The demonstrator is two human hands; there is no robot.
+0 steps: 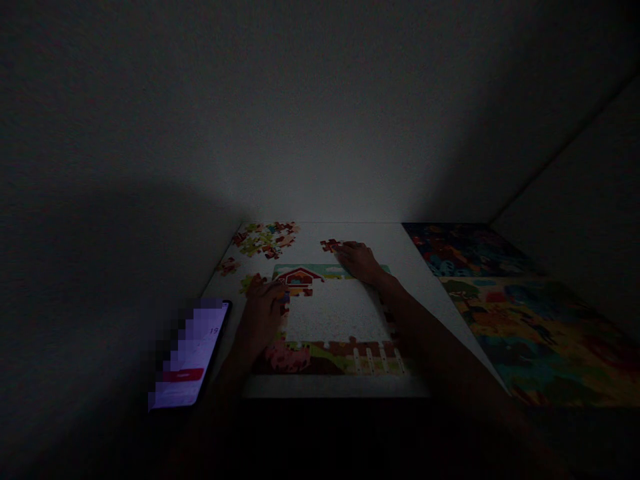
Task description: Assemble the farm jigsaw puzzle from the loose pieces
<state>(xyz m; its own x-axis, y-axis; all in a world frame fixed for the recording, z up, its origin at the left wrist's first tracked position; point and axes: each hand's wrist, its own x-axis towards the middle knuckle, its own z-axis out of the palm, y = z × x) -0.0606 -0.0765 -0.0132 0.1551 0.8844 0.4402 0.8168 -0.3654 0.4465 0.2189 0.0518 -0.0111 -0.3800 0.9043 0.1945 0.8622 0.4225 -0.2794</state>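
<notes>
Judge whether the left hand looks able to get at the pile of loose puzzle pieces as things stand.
Probably yes: the pile lies just beyond the left hand, with tabletop between them, and the right hand is off to the side.

The room is very dim, its darkness deepening toward the corners. A plain, matte grey wall (320, 120) fills the upper view, palest low in the middle, just above the white, flat, straight-edged tabletop (383, 239). The tabletop's far edge runs level along the wall's foot. On the left, a broad, soft-edged dark shadow (125, 227) arches over the wall; on the right, a dim slanting shadow (470, 133) crosses it. Farther right, a thin dark diagonal line (565, 143) borders another dark grey surface (605, 180). Below the tabletop's near edge everything is almost black, and details there cannot be made out.
</notes>
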